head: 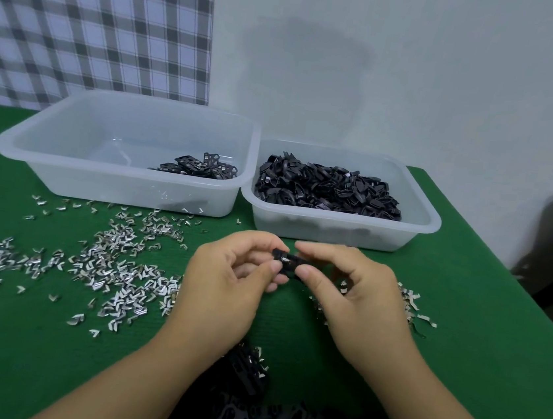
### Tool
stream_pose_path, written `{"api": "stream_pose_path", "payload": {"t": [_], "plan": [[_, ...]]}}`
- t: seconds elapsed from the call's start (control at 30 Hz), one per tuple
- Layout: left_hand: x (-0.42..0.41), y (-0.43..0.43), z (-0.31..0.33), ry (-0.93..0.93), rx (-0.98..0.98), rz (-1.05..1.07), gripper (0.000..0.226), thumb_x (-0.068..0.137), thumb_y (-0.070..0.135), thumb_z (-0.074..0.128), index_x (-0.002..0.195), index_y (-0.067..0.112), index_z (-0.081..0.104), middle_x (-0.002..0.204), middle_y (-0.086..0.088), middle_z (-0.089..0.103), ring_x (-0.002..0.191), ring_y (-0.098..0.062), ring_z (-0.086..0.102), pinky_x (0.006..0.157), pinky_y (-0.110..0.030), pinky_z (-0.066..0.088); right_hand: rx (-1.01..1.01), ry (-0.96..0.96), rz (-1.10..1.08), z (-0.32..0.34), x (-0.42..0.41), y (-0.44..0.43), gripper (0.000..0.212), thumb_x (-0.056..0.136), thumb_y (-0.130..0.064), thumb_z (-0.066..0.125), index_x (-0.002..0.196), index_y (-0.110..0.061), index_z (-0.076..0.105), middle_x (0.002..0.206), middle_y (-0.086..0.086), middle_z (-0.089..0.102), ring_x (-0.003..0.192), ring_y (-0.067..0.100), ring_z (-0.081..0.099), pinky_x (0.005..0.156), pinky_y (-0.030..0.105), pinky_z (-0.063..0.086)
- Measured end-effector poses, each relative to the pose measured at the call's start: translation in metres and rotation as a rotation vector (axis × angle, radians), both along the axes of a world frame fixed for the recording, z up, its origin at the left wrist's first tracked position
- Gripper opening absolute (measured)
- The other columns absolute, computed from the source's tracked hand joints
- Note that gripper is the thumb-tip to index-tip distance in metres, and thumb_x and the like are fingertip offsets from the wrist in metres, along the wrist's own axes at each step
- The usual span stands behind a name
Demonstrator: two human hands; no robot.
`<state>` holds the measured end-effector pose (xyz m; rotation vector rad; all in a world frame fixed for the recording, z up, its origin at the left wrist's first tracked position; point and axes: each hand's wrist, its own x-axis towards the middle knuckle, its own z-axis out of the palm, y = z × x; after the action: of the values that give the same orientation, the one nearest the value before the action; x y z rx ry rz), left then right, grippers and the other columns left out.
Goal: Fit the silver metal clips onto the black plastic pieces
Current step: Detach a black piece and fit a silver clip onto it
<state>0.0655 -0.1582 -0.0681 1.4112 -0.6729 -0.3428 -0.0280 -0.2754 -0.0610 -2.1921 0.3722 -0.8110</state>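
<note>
Head: green table (464, 299), clips (116, 242), white wall (437, 89).

You are pinching a small black plastic piece (283, 262) between the fingertips of both hands. Your left hand (230, 273) is gripping its left end and your right hand (345, 286) its right end, above the green cloth-covered table (460, 333). A silver glint, seemingly a metal clip, is showing on the piece between your thumbs.

Loose silver metal clips (107, 259) are lying scattered across the cloth left of your left hand. A smaller heap of clips (409, 300) is lying just beside your right hand.

Beyond your hands, two translucent plastic tubs are sitting side by side:
- The left tub (65, 171) is holding a few black parts (200, 166).
- The right tub (334, 229) is carrying a full heap of black pieces (329, 189).

A further pile of black pieces (249, 371) is lying between your forearms.
</note>
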Motion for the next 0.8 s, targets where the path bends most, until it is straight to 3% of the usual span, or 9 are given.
{"api": "stream_pose_path", "payload": {"t": [0.13,0.37,0.53,0.7,0.8], "plan": [[0.000,0.000,-0.001,-0.006,0.013,-0.026,0.029,0.083,-0.011,0.061,0.081,0.016,0.068,0.074,-0.008,0.073,0.066,-0.012,0.070,0.064,-0.017,0.055,0.034,0.031,0.035,0.002,0.000,0.001,0.023,0.082,-0.011,0.067,0.090,-0.033,0.072,0.088,-0.019,0.070,0.090,-0.001,0.062,0.084,0.021,0.047],[0.001,0.000,-0.002,0.040,-0.008,-0.017,0.015,0.076,0.000,0.071,0.076,0.015,0.071,0.068,-0.007,0.072,0.061,-0.012,0.069,0.059,-0.015,0.053,0.027,0.029,-0.007,0.005,0.000,0.001,0.021,0.078,-0.011,0.071,0.083,-0.031,0.073,0.080,-0.020,0.067,0.082,-0.002,0.061,0.077,0.012,0.044],[0.004,0.000,-0.004,0.052,0.034,-0.024,0.014,0.078,-0.002,0.069,0.076,0.012,0.071,0.066,-0.009,0.072,0.058,-0.013,0.069,0.057,-0.016,0.053,-0.008,0.116,0.013,0.009,0.000,0.002,0.014,0.080,-0.019,0.069,0.088,-0.030,0.074,0.083,-0.022,0.068,0.086,-0.003,0.059,0.085,0.024,0.046],[0.004,-0.001,-0.006,0.090,0.071,-0.009,0.011,0.080,0.000,0.069,0.076,0.011,0.070,0.064,-0.010,0.071,0.058,-0.017,0.071,0.053,-0.018,0.054,-0.123,0.024,-0.156,0.041,0.013,-0.018,0.013,0.085,-0.021,0.063,0.089,-0.029,0.072,0.083,-0.026,0.063,0.085,-0.011,0.056,0.074,0.002,0.041],[0.004,-0.001,-0.007,0.098,0.083,-0.009,0.010,0.080,0.001,0.069,0.076,0.010,0.069,0.063,-0.009,0.071,0.058,-0.018,0.071,0.053,-0.018,0.054,-0.202,0.212,-0.242,0.064,0.040,-0.049,0.016,0.088,-0.015,0.060,0.094,-0.025,0.072,0.085,-0.020,0.063,0.075,-0.008,0.056,0.067,0.000,0.037]]}}
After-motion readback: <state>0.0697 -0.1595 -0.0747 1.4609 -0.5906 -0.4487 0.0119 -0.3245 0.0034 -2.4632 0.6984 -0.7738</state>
